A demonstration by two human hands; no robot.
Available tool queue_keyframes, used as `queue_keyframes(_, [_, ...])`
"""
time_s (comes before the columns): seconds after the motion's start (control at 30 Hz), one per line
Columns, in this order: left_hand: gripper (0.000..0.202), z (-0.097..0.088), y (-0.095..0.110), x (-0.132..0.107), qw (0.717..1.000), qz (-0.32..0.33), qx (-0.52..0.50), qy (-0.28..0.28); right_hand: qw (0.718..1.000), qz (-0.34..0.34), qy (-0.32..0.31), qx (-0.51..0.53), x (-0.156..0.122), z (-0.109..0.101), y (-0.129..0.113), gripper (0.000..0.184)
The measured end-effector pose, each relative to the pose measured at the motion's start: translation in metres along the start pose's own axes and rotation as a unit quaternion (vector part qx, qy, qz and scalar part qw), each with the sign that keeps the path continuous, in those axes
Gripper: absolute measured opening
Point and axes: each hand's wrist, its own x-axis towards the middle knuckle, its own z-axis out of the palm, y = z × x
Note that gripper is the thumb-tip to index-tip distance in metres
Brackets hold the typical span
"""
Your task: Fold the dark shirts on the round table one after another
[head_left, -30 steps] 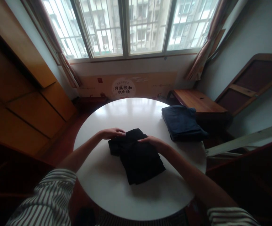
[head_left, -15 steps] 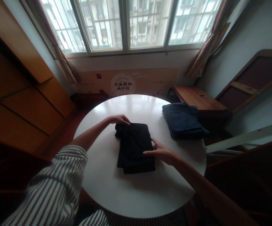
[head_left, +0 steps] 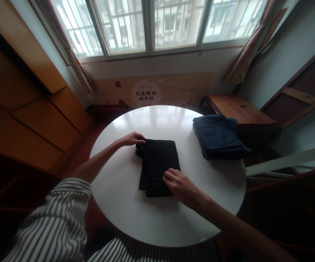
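Note:
A folded black garment point(head_left: 157, 163) lies in the middle of a round white table point(head_left: 135, 214). My left hand point(head_left: 131, 139) rests at the garment's far left corner, its fingers curled onto the cloth edge. At the garment's near right corner, my right hand point(head_left: 179, 186) grips the edge with bent fingers. A folded dark blue garment point(head_left: 218, 136) lies apart at the table's right rim. Striped sleeves show at the bottom left.
A wooden bench point(head_left: 237, 111) stands behind the table to the right, beneath a wide barred window point(head_left: 157, 25). Wooden cabinets point(head_left: 23, 109) line the left wall. A printed cardboard panel point(head_left: 146, 92) leans under the window. A framed wooden board point(head_left: 301, 91) leans at right.
The black garment has been turned from a slant to lie squarer and more compact. My right hand moved from its far edge down to its near right corner.

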Motion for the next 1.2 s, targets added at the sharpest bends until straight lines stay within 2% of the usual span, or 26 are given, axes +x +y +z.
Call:
queue_keyframes(0.13, [0.039,0.002,-0.009,0.011,1.000,-0.014,-0.003,-0.008,0.998,-0.037,0.034,-0.034,-0.007,0.009,-0.006,0.020])
queue_keyframes(0.23, [0.038,0.008,0.002,0.016,0.997,-0.021,0.075,-0.011,0.998,-0.017,0.065,-0.019,-0.012,0.005,-0.012,0.021])
queue_keyframes(0.3, [0.035,0.017,0.018,0.015,0.989,0.032,0.145,0.026,0.997,0.007,0.079,0.007,-0.011,0.001,-0.016,0.031])
queue_keyframes(0.37, [0.030,0.031,0.035,0.011,0.971,0.116,0.204,0.049,0.995,0.027,0.089,0.034,-0.007,-0.003,-0.018,0.044])
queue_keyframes(0.47, [0.035,0.055,0.048,0.002,0.949,0.183,0.256,0.007,0.995,0.028,0.064,0.066,0.000,-0.001,-0.021,0.058])
queue_keyframes(0.53, [0.042,0.067,0.045,-0.002,0.937,0.172,0.302,-0.030,0.996,0.015,0.028,0.080,0.001,0.005,-0.027,0.061])
queue_keyframes(0.63, [0.049,0.076,0.035,-0.005,0.917,0.132,0.372,-0.056,0.996,0.000,-0.001,0.092,-0.005,0.015,-0.040,0.060])
queue_keyframes(0.73, [0.050,0.078,0.035,-0.004,0.907,0.108,0.404,-0.057,0.995,-0.013,-0.006,0.103,-0.016,0.019,-0.056,0.061])
queue_keyframes(0.83, [0.049,0.084,0.048,0.001,0.906,0.088,0.413,-0.039,0.993,-0.018,0.007,0.118,-0.019,0.013,-0.064,0.061])
queue_keyframes(0.93, [0.051,0.095,0.063,0.012,0.919,0.092,0.382,-0.029,0.986,-0.019,0.049,0.159,-0.006,0.001,-0.052,0.046])
queue_keyframes(1.03, [0.053,0.103,0.065,0.028,0.932,0.107,0.344,-0.046,0.981,0.038,0.096,0.165,0.012,-0.007,-0.021,0.039])
queue_keyframes(1.1, [0.054,0.103,0.060,0.038,0.936,0.108,0.328,-0.067,0.985,0.075,0.091,0.123,0.018,-0.005,-0.001,0.040])
queue_keyframes(1.2, [0.056,0.099,0.052,0.048,0.938,0.099,0.318,-0.092,0.994,0.067,0.042,0.081,0.010,0.008,0.011,0.055])
